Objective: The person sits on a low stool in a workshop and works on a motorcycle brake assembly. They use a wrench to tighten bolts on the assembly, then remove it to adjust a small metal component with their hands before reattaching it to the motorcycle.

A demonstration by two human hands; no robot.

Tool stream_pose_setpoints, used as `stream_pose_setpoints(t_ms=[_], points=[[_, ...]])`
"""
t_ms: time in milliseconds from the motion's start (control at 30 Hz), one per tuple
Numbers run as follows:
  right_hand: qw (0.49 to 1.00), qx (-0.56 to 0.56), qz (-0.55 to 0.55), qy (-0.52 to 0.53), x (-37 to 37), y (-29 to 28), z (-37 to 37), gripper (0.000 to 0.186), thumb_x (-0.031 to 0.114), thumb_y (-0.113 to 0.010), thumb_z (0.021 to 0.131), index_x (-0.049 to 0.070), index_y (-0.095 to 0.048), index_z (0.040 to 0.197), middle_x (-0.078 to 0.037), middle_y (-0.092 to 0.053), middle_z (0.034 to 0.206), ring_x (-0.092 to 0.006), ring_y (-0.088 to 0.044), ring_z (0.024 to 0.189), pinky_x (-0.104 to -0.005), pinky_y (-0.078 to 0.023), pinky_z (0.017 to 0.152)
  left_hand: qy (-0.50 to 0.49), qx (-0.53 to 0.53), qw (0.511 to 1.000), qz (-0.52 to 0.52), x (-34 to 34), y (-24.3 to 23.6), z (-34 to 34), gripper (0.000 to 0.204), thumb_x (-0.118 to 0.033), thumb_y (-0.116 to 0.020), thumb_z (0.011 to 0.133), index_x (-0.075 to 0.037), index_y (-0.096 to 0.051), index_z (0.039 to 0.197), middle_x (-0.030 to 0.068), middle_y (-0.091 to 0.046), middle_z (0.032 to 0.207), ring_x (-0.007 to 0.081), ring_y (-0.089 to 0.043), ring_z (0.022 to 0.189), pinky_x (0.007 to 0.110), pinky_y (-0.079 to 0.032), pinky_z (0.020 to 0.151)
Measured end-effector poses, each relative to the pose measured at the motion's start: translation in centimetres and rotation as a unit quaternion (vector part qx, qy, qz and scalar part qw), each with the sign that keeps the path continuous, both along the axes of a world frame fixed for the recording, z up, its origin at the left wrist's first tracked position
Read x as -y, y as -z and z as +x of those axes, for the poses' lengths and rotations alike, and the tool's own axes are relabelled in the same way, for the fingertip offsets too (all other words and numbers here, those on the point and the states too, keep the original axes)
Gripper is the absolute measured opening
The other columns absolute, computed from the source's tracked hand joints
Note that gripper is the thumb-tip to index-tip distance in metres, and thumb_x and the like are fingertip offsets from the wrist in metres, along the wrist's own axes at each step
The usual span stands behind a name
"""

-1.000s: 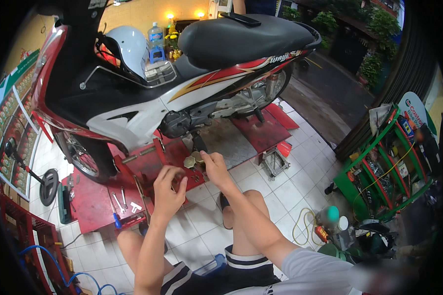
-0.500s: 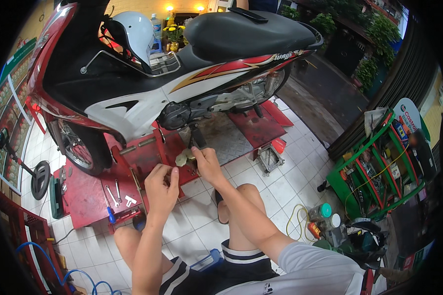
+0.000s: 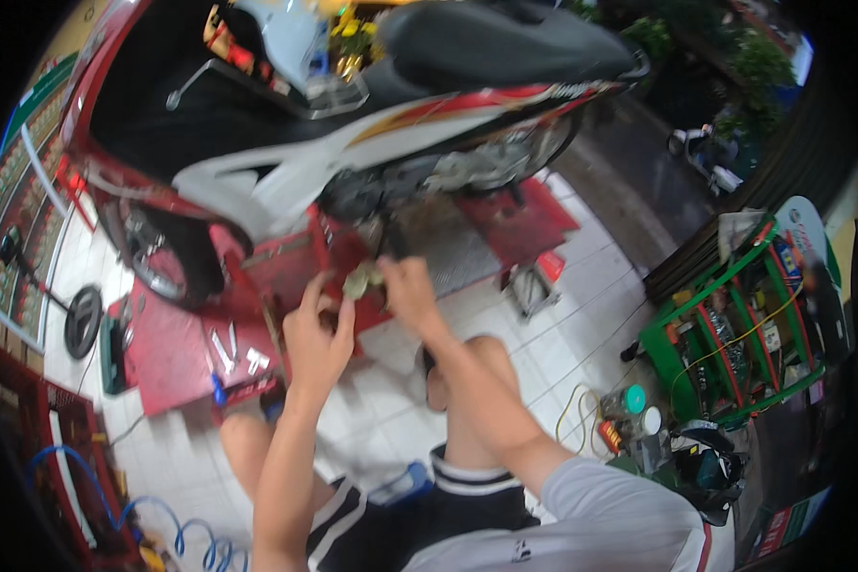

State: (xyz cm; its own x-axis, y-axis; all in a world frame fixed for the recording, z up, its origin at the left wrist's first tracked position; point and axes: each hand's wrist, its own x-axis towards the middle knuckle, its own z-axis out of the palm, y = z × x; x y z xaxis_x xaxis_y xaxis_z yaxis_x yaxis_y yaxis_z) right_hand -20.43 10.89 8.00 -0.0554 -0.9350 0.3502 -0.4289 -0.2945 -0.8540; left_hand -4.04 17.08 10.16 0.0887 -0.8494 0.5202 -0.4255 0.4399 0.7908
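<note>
A small, pale yellow-green lumpy piece (image 3: 360, 281) sits at the fingertips of my right hand (image 3: 412, 296), which is closed on it. Blur hides what kind of piece it is. My left hand (image 3: 318, 329) is just left of it, thumb and fingers apart and curved, with nothing clearly held. The thumb tip is close to the piece; whether it touches, I cannot tell. Beyond both hands, a red, white and black motorbike (image 3: 286, 181) stands on a red work platform (image 3: 176, 367). Its dark engine cover (image 3: 353, 195) is above and behind my hands.
Wrenches (image 3: 224, 351) and a blue-handled screwdriver (image 3: 218, 389) lie on the platform at left. A green tool cart (image 3: 677, 353) stands right, with jars (image 3: 623, 400) by it. A metal tray (image 3: 532, 290) is on the tiled floor. A coiled blue hose (image 3: 176, 534) runs lower left.
The view has shifted, so the motorbike sits higher and slightly right, and a parked scooter has come into sight outside. My left fingers have spread and lifted; the right hand keeps its hold.
</note>
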Motion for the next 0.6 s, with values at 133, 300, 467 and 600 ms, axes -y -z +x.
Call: stream_pose_setpoints(t_ms=[133, 300, 467, 600], points=[[0.998, 0.057, 0.016, -0.024, 0.0, 0.6, 0.1, 0.051, 0.03, -0.052, 0.094, -0.01, -0.056, 0.063, -0.02, -0.044, 0.048, -0.0247, -0.047, 0.044, -0.0428, -0.038, 0.051, 0.006, 0.004, 0.999, -0.042, -0.2, -0.4, 0.2, 0.049, -0.009, -0.069, 0.081, 0.003, -0.056, 0.127, 0.0148, -0.066, 0.096, 0.0185, -0.065, 0.075, 0.028, -0.051, 0.061], [0.996, 0.079, 0.005, -0.045, -0.1, 0.3, 0.1, 0.052, 0.029, -0.052, 0.094, -0.01, -0.052, 0.059, -0.016, -0.039, 0.045, -0.0182, -0.039, 0.042, -0.0409, -0.034, 0.048, 0.046, -0.014, 0.994, 0.1, -0.6, -1.4, 1.0, 0.054, -0.007, -0.068, 0.08, 0.001, -0.054, 0.131, 0.0154, -0.068, 0.106, 0.017, -0.066, 0.074, 0.026, -0.05, 0.059], [0.997, 0.069, 0.006, -0.04, 0.2, 0.8, -0.1, 0.053, 0.029, -0.053, 0.094, -0.01, -0.051, 0.058, -0.016, -0.039, 0.044, -0.0191, -0.04, 0.042, -0.0414, -0.034, 0.047, 0.01, -0.019, 0.998, -0.058, -0.1, -0.4, -0.1, 0.042, -0.007, -0.067, 0.082, 0.002, -0.06, 0.122, 0.0089, -0.067, 0.081, 0.0134, -0.059, 0.062, 0.024, -0.045, 0.056], [0.998, 0.052, 0.001, -0.017, 0.5, 1.0, -0.9, 0.054, 0.029, -0.052, 0.095, -0.01, -0.053, 0.057, -0.016, -0.04, 0.044, -0.0191, -0.044, 0.041, -0.041, -0.035, 0.047, 0.034, 0.0, 0.999, 0.034, -0.1, -0.3, 0.6, 0.043, -0.008, -0.066, 0.085, 0.0, -0.058, 0.127, 0.0064, -0.067, 0.086, 0.0117, -0.058, 0.065, 0.024, -0.044, 0.057]])
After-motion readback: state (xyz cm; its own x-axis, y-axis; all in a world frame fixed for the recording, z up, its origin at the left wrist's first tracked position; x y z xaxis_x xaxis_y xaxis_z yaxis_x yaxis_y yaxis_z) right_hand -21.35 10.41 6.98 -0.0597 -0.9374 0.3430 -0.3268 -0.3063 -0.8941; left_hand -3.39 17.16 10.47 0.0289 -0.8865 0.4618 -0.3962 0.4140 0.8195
